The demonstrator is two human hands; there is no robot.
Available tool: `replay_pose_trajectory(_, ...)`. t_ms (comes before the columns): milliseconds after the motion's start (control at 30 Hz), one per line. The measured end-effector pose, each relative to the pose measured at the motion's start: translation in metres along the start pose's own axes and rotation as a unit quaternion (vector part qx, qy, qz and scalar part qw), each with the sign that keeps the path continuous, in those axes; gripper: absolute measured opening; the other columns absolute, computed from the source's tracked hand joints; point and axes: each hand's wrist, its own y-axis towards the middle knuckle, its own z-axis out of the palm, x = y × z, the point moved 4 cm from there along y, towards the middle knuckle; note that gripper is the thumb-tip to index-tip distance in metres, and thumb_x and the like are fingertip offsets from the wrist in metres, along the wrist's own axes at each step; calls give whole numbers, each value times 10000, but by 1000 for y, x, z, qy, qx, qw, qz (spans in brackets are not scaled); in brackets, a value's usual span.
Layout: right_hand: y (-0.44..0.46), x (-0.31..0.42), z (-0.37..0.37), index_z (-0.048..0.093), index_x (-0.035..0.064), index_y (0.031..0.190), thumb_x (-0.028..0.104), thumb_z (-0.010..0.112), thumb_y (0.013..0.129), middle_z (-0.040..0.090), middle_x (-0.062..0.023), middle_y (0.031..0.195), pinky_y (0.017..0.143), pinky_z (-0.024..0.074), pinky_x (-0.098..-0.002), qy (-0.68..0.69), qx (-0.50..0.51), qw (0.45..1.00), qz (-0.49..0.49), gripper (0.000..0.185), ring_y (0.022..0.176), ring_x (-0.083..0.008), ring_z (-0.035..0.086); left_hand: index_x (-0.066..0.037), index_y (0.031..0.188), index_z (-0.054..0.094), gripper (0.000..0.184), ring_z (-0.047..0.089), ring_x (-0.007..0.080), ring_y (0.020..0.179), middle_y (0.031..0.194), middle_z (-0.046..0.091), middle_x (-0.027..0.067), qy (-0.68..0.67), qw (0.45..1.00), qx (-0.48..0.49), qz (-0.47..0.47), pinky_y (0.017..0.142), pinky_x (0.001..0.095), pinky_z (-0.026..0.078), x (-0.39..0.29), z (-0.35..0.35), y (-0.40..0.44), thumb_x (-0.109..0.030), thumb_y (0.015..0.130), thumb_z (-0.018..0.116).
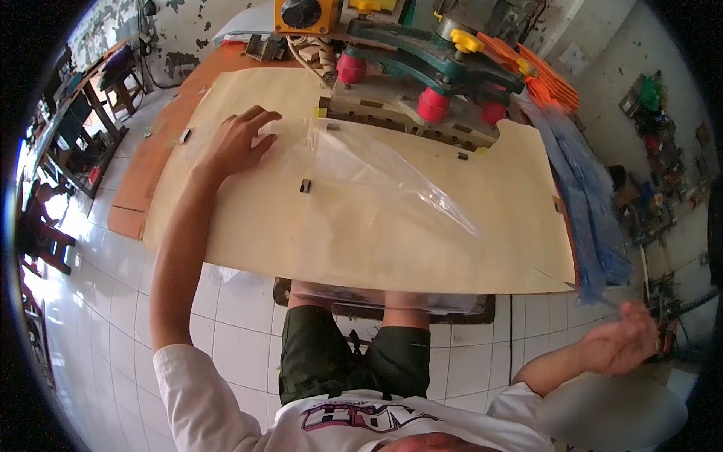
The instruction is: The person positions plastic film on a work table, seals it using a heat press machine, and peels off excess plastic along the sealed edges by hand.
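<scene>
My left hand [239, 143] lies on the left part of a pale yellow board, its fingers stretched out and apart. Under and beside it a clear plastic sheet [384, 181] spreads over the board [226, 241], with a raised, shiny fold running to the right. Small dark blocks [305, 186] sit on the board at several spots. Off the board's right front corner, my right hand [623, 339] is raised with curled fingers, a little blurred. Near its fingertips is the lower end of a blue plastic bundle [587, 203]; whether the fingers hold anything is unclear.
A dark green machine arm [407, 56] with red knobs [433, 104] and yellow wing nuts [467, 41] stands at the board's back edge. Behind is an orange box with a black dial [301, 13]. Orange strips [553, 83] lie at back right. A brown tabletop [135, 188] shows at left.
</scene>
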Motion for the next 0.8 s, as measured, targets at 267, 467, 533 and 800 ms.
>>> replay_pose_trajectory(267, 2, -98, 87, 461, 4, 1298, 279, 673, 858, 551, -175, 1216, 1014, 358, -431, -255, 169, 940, 149, 560, 1164, -309, 499, -98, 1223, 575, 418, 629, 285, 922, 1195, 576, 111, 23, 999, 17, 44, 844, 419, 470, -3, 11, 0, -221, 827, 631)
replay_pose_trajectory(467, -83, -158, 224, 444, -15, 1323, 339, 689, 829, 478, -221, 1321, 1042, 347, -395, -32, 523, 828, 198, 655, 1249, -329, 446, -80, 1207, 592, 394, 594, 284, 1047, 1229, 582, 115, 33, 998, 9, 55, 911, 427, 434, 2, 20, -2, -253, 853, 588)
replay_pose_trajectory(533, -87, -157, 242, 443, -17, 1329, 326, 713, 818, 461, -213, 1341, 1044, 350, -357, 11, 588, 767, 257, 672, 1263, -302, 442, -74, 1197, 599, 384, 584, 281, 1072, 1218, 590, 115, 12, 999, 17, 39, 922, 427, 426, 4, 21, -2, -261, 862, 573)
replay_pose_trajectory(800, -82, -138, 251, 570, 2, 1029, 310, 850, 645, 605, -108, 896, 688, 469, -315, 21, 679, 700, 220, 566, 799, -183, 574, -90, 1225, 585, 411, 579, 280, 1053, 1192, 578, 109, 65, 996, 38, 56, 892, 421, 423, 1, 24, 0, -346, 910, 518)
